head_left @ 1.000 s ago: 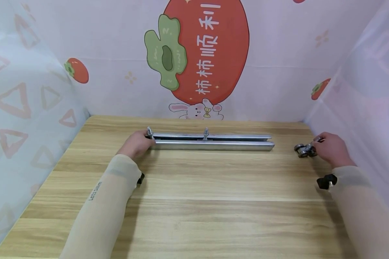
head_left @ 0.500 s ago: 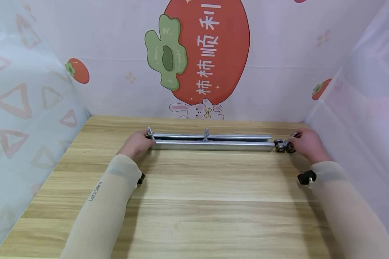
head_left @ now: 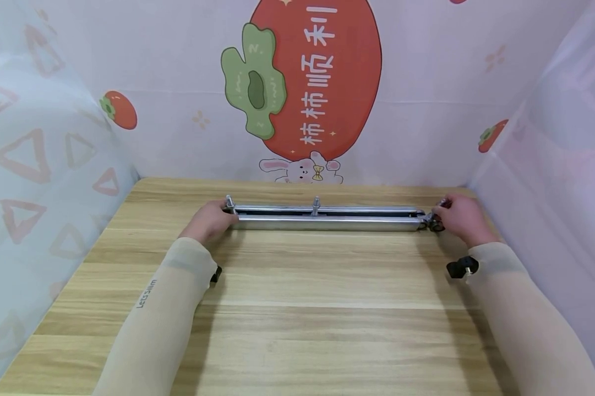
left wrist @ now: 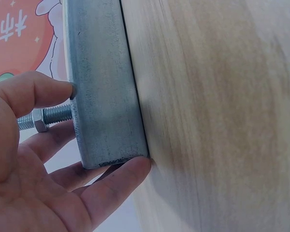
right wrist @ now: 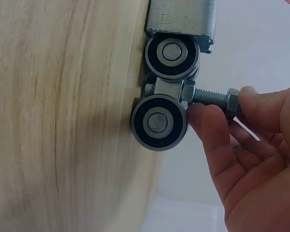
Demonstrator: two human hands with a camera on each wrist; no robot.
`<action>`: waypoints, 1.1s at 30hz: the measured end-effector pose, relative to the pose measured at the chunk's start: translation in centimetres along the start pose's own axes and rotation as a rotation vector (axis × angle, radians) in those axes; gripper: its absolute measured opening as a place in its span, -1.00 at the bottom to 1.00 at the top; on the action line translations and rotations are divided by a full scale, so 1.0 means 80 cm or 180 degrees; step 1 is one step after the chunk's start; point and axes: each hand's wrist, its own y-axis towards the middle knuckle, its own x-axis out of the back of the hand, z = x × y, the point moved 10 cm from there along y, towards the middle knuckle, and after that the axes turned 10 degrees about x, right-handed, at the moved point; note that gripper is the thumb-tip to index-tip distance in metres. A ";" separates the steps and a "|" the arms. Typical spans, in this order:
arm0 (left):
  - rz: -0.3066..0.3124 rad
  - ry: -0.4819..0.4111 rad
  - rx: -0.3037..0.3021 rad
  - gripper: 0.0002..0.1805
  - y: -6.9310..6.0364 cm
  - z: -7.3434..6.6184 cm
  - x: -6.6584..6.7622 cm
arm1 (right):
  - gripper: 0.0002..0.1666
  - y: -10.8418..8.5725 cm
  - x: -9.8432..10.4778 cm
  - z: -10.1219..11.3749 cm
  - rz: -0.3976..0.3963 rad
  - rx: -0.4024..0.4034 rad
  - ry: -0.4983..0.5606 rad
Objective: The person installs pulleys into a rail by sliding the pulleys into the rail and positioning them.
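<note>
A galvanized metal track point(head_left: 327, 223) lies along the back of the table, its slot facing up. My left hand point(head_left: 209, 221) holds its left end, thumb on the upper edge and fingers around the end, beside an upright threaded bolt point(left wrist: 58, 114) with a nut. A second bolt point(head_left: 316, 204) stands up from the slot near the middle. At the right end, my right hand point(head_left: 463, 219) pinches the bolt point(right wrist: 212, 98) of a roller trolley point(right wrist: 168, 88). One pair of its wheels is partly inside the track's end; the near wheel point(right wrist: 158, 123) of the other pair is outside.
The wood-grain table point(head_left: 297, 308) extends toward me in front of the track. A printed cloth wall point(head_left: 178, 99) rises right behind it, with cloth sides at left and right. Each wrist carries a small black mount point(head_left: 462, 268).
My right hand has moved left with the roller trolley, from apart on the table to the track's right end, where its leading wheels have entered. My left hand has stayed put.
</note>
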 end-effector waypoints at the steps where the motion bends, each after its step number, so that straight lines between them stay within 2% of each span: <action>1: 0.0002 0.0003 0.0006 -0.25 0.000 0.000 0.000 | -0.74 0.001 -0.001 0.001 0.0018 -0.0002 0.0013; 7: -0.0002 0.0022 0.0011 -0.26 0.001 0.001 0.000 | -0.72 0.001 -0.010 0.003 0.0168 -0.0085 0.0287; 11: -0.0030 0.0020 -0.0010 -0.36 0.001 0.001 0.000 | -0.71 0.000 -0.013 0.013 0.0221 -0.0098 0.0380; 16: -0.0049 0.0014 -0.0030 -0.46 0.000 0.000 0.001 | -0.73 0.004 -0.015 0.027 0.0198 -0.0034 0.0348; 22: -0.0048 -0.0034 -0.0031 -0.46 -0.001 -0.001 0.001 | -0.72 0.011 -0.020 0.041 0.0220 0.0043 0.0295; 33: -0.0034 -0.0044 -0.0012 -0.39 -0.001 -0.001 0.000 | -0.75 0.015 -0.026 0.056 0.0190 0.0058 0.0399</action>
